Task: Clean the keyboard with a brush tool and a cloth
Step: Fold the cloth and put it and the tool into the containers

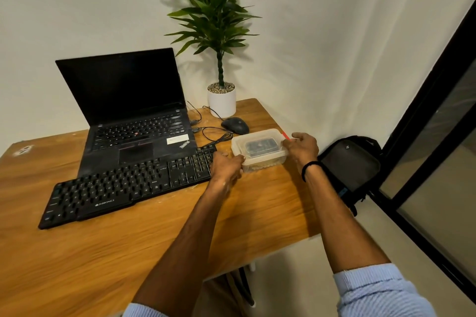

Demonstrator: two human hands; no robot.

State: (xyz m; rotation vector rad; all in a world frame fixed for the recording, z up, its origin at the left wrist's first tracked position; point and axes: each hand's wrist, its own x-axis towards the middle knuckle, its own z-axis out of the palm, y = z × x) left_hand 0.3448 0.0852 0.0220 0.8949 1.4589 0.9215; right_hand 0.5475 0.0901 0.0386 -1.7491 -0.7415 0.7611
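Observation:
A black keyboard (123,185) lies slanted on the wooden table (108,252), in front of an open black laptop (128,116). At the keyboard's right end stands a clear plastic box (257,149) with a lid and a dark object inside. My left hand (226,166) grips the box's near left corner. My right hand (301,148) holds its right side, near a small red tab (285,135). I cannot make out a brush or a cloth.
A black wired mouse (235,125) and loose cables (213,134) lie behind the box. A potted plant (221,100) stands at the table's back corner. A dark backpack (350,165) sits on the floor right of the table, beside a black-framed glass door (438,152).

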